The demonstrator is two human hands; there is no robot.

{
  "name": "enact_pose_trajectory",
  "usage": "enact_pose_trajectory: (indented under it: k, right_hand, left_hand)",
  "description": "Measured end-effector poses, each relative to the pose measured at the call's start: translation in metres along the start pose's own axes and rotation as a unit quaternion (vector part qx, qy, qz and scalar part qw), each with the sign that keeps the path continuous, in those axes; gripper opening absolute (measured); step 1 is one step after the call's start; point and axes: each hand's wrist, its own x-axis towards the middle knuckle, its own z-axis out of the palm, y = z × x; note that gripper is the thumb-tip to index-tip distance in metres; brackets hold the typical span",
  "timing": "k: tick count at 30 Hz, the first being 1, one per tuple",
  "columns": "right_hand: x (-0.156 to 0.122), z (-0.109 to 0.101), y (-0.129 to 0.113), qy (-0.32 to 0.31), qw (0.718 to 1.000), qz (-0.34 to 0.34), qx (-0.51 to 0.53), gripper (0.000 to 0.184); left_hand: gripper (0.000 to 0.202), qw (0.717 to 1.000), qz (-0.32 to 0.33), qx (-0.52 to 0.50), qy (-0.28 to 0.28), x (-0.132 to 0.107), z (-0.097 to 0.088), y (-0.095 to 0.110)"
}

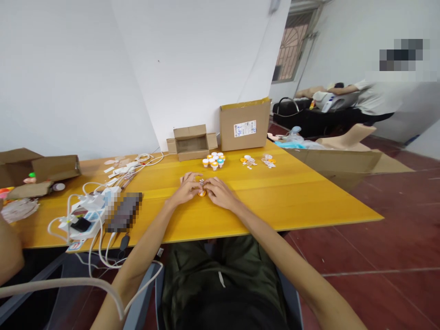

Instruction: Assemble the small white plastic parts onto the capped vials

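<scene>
The one view looked forward and down from the person's head, close above the lap (192, 270) and farther from the left hand (187, 190) and right hand (220, 192) at the table (292, 197); it faced the far wall (195, 59) (wide enough to take in a window (292, 50), far right).

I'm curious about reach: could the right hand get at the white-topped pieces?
Probably yes: the white-topped pieces stand just beyond the right hand, and nothing visible blocks the way.
</scene>
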Motion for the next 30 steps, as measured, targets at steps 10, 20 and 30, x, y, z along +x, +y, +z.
enact_pose_trajectory:
  k: [10, 20, 30]
  right_hand:
    - [0.0002, 0.0016, 0.0018, 0.006, 1.000, 0.012, 0.000, 0.027]
    - [0.0004, 0.0011, 0.0002, -0.010, 1.000, 0.003, 0.005, 0.029]
    - [-0.0001, 0.0028, 0.0020, -0.012, 1.000, 0.002, 0.007, 0.032]
  left_hand:
    - [0.020, 1.000, 0.001, 0.000, 0.001, 0.0002, 0.0000, -0.0001]
    - [0.020, 1.000, 0.002, -0.002, 0.000, 0.0005, -0.0011, 0.0008]
    - [0.020, 1.000, -0.004, 0.001, 0.001, -0.0001, -0.0003, 0.0004]
